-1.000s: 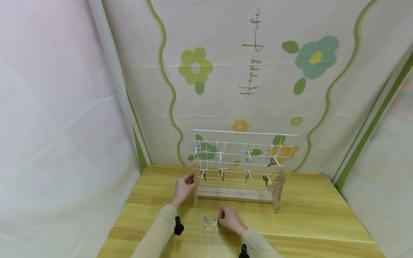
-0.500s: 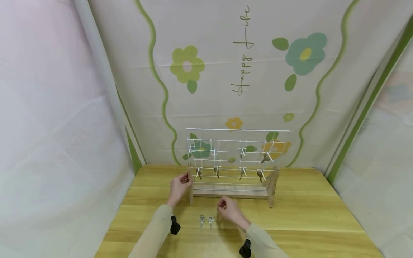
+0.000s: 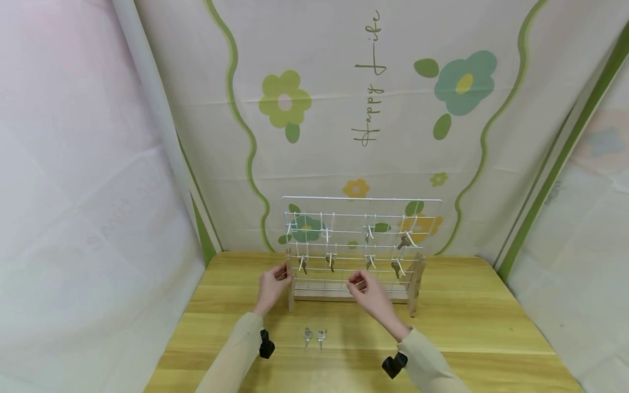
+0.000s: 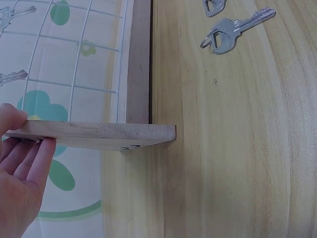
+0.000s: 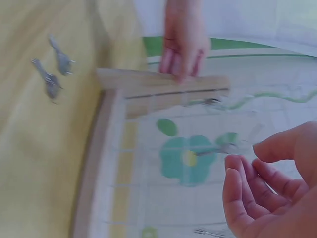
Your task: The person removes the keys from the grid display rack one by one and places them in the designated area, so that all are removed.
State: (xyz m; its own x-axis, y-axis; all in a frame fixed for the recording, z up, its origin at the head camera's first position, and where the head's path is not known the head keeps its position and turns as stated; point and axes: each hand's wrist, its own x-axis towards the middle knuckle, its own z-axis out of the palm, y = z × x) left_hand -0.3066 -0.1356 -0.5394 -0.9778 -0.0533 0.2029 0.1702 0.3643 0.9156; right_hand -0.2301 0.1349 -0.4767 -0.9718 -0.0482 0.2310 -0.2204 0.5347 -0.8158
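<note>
A white wire grid rack [image 3: 344,279] with wooden end posts stands on the table, several keys hanging from its hooks. My left hand [image 3: 273,285] grips the left wooden post, thumb on one side and fingers on the other, as the left wrist view shows at the post [image 4: 99,131]. In front of the rack's lower right part, my right hand [image 3: 369,295] has its thumb and fingertips drawn together in a pinch. A blurred key [image 5: 210,150] shows at those fingertips in the right wrist view. Two silver keys [image 3: 308,334] lie side by side on the table.
The wooden table [image 3: 236,305] reaches back to a flowered cloth [image 3: 319,153], close behind the rack. Another cloth wall [image 3: 98,218] hangs at the left. White hooks [image 3: 326,234] jut forward from the grid; the upper left ones appear to bear no keys.
My right hand has risen from beside the table keys and moved right and forward to the rack's front. The left hand stays on the post. The head view shifted slightly early on.
</note>
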